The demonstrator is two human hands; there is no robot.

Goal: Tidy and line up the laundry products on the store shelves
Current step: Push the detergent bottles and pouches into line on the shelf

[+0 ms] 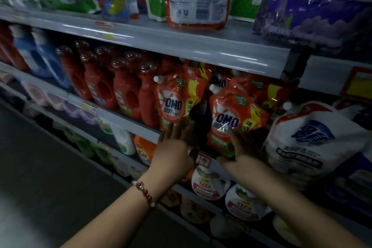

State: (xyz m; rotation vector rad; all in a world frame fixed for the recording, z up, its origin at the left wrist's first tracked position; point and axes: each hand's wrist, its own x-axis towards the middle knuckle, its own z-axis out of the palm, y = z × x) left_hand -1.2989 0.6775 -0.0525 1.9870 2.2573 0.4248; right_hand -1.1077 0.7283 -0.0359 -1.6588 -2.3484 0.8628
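Head view: two front OMO pouches; left hand (174,149) flat on one (173,102), right hand (244,149) flat on other (231,119).

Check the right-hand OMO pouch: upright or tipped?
Tipped: the right OMO pouch leans left, its white cap off-centre.

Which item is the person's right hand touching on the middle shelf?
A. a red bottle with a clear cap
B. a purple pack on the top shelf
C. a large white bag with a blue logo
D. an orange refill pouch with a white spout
D: the right hand lies with straight fingers against the lower front of the orange refill pouch, which has a white spout at its top corner.
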